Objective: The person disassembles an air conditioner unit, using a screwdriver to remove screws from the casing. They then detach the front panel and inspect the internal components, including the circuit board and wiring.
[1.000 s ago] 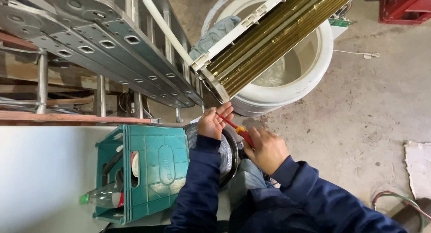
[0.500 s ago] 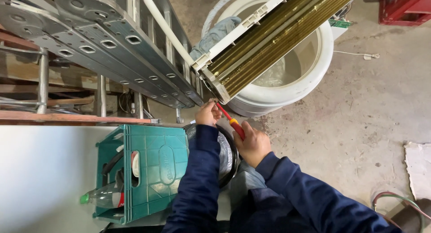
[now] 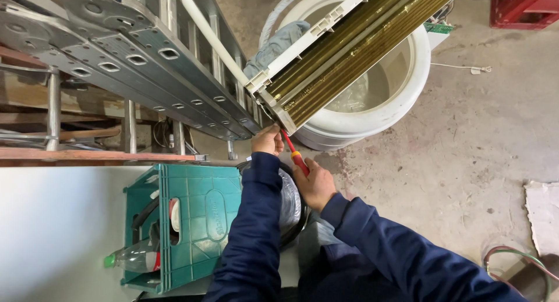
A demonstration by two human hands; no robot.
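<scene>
Screwdriver (image 3: 295, 155) | gripped by right hand (image 3: 314, 185), tip at coil unit (image 3: 349, 52) | left hand (image 3: 268, 140) closed beside shaft

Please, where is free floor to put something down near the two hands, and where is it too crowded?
Bare concrete floor lies open on the right, bordered by the white tub, the red crate and the pale sheet. It is crowded on the left: ladder, green crate, and both hands, left hand and right hand, at the finned coil unit.
</scene>
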